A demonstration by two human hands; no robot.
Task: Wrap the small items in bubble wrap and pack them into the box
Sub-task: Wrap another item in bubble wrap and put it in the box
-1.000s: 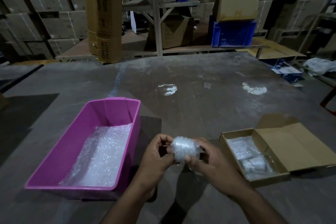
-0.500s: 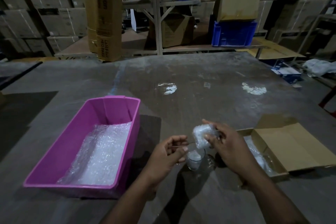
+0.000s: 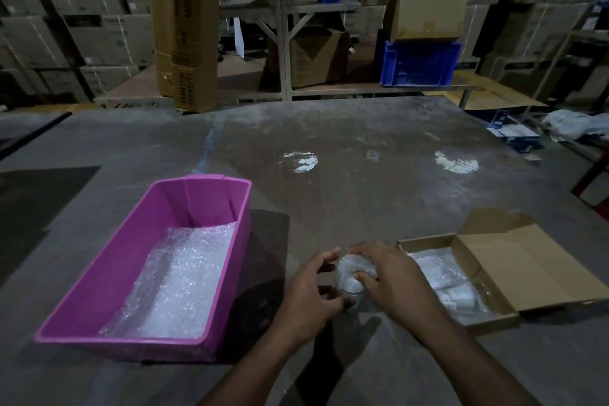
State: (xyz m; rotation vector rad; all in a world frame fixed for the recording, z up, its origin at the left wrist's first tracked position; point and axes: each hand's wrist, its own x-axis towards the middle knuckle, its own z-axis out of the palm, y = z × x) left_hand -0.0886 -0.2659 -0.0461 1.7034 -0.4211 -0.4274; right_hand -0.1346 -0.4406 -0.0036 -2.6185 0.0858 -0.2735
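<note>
Readable: "Crompton", printed lengthwise in dark letters down the tall carton [image 3: 184, 26] standing beyond the table's far edge. Lower on the same carton, more lettering in a framed panel, upside down and too blurred to make out. Elsewhere only faint marks on the stacked cartons [image 3: 99, 30] and a dark print on the brown box [image 3: 318, 56] on the shelf, none legible.
</note>
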